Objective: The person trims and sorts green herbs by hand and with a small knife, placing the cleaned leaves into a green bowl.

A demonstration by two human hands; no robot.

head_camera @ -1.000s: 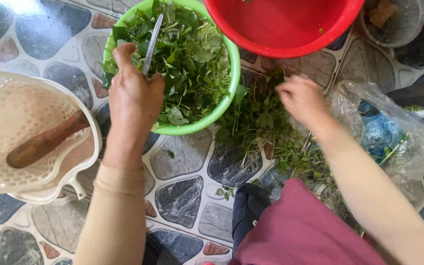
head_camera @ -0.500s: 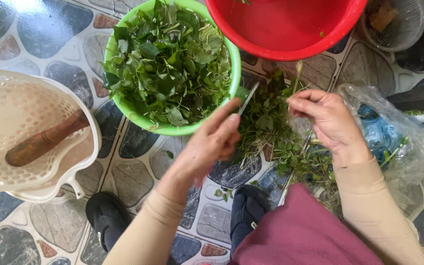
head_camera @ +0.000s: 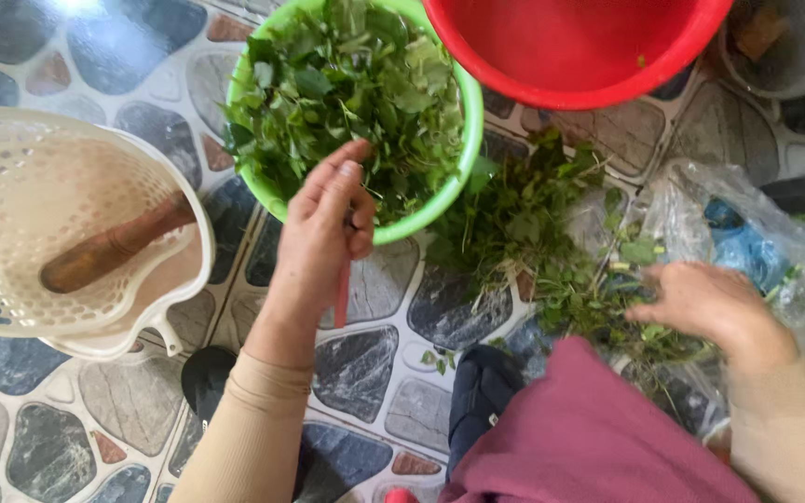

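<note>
The left hand [head_camera: 323, 233], at centre frame, is closed around a red-handled knife [head_camera: 342, 293] and has moved from the loose greens [head_camera: 533, 233] to the green basin [head_camera: 463, 172] rim. The right hand [head_camera: 715, 303], lower right, has dropped and now grips stems beside the clear plastic bag [head_camera: 757, 233].

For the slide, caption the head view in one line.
Left hand with a red-handled tool over the green basin of picked leaves; right hand in the pile of leafy stems on the stone-patterned floor.
</note>
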